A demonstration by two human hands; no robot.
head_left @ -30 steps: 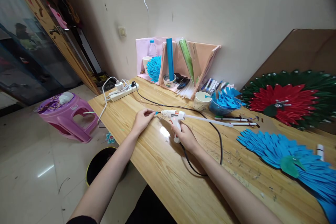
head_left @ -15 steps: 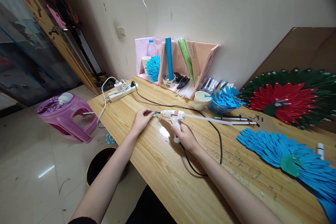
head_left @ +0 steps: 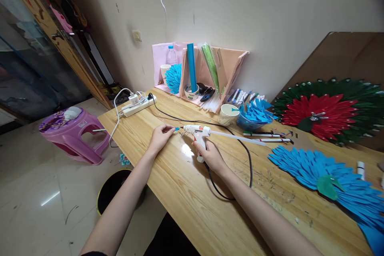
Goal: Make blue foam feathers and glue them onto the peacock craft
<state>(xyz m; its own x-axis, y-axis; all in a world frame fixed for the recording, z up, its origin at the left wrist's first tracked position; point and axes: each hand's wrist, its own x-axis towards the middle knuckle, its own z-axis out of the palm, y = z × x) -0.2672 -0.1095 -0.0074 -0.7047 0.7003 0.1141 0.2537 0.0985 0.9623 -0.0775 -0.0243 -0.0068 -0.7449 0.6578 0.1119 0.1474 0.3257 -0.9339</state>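
Observation:
Between the pinched fingertips of my left hand [head_left: 161, 137] is a small blue petal-like piece [head_left: 177, 129], mostly covered by the fingers. My right hand [head_left: 211, 156] is wrapped around the handle of a white hot glue gun [head_left: 199, 131], fingers at its red trigger. The gun's nozzle points left, very close to the blue piece; whether they touch I cannot tell. A long translucent glue stick [head_left: 237, 137] juts from the back of the gun. The gun's black cord [head_left: 251, 160] loops over the wooden table [head_left: 180, 192] to a white power strip [head_left: 139, 107].
Behind the hands stand a paper cup [head_left: 228, 115] and a bowl of blue cut pieces [head_left: 257, 114]. A blue layered craft piece [head_left: 315, 172] lies at right, near a red and green one [head_left: 321, 112]. A pink stool [head_left: 78, 136] and a bin [head_left: 112, 192] stand left.
The view has shifted slightly. The glue gun's nozzle now sits a little apart from the blue piece, where before they seemed to meet. Both hands keep their grips.

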